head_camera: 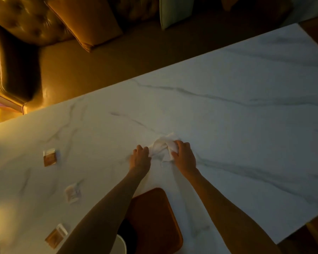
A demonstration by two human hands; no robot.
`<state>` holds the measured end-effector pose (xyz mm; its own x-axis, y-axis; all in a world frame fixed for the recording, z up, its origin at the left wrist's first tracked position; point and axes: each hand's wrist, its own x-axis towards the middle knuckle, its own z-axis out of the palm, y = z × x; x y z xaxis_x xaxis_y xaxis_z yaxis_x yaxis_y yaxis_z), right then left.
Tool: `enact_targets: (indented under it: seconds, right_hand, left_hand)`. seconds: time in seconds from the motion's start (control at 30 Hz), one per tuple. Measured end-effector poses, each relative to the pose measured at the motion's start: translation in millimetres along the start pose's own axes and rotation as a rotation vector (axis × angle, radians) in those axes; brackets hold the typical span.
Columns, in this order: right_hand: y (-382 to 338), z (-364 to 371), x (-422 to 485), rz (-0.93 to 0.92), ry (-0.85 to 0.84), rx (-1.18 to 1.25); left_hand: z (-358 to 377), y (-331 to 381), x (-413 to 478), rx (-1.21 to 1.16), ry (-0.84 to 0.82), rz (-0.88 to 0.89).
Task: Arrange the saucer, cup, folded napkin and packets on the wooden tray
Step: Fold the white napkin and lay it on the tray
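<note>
**— Where's the napkin just now?**

— The crumpled white cloth napkin (162,146) lies bunched up on the white marble table with grey veins (246,107). It is out in front of me, right between my two hands.

**— And how do your hands hold it?**

— My left hand (140,156) is knuckles up at the napkin's left edge. Its fingers are curled in and pinch a bit of cloth that pulls taut toward them. My right hand (184,156) is on the napkin's right side, with the fingers curled over the top of the cloth and gripping it. The middle of the napkin bulges up between my hands, and a loose corner trails back toward me beside my right thumb.

**— The packets?**

— There are three on the table, well off to my left and apart from one another. A small square brown-and-white packet (50,157) lies farthest out. A pale crinkled packet (73,193) is nearer. A second brown-and-white packet (56,235) is closest, just beside my left forearm.

**— The tray?**

— The brown wooden tray with rounded corners (154,217) lies near me between my forearms, well short of the napkin. My left arm hides its left side. A white curved rim (122,242) shows there, and I cannot tell what it belongs to.
</note>
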<state>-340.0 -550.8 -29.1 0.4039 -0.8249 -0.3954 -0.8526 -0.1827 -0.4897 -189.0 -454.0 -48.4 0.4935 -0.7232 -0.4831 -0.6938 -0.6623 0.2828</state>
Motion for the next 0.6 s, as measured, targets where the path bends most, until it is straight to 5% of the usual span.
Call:
enact_targets:
  seconds: [0.3, 0.43, 0.6]
  right_hand:
    - [-36, 1, -18, 0.051, 0.019, 0.021]
    - [-70, -3, -43, -0.329, 0.04, -0.161]
    - [-164, -16, -94, -0.748, 0.151, -0.041]
  left_hand:
    - [-37, -19, -23, -0.335, 0.153, 0.113]
    - [-94, -37, -60, -0.391, 0.308, 0.305]
    - [-159, -62, -121, -0.365, 0.411, 0.494]
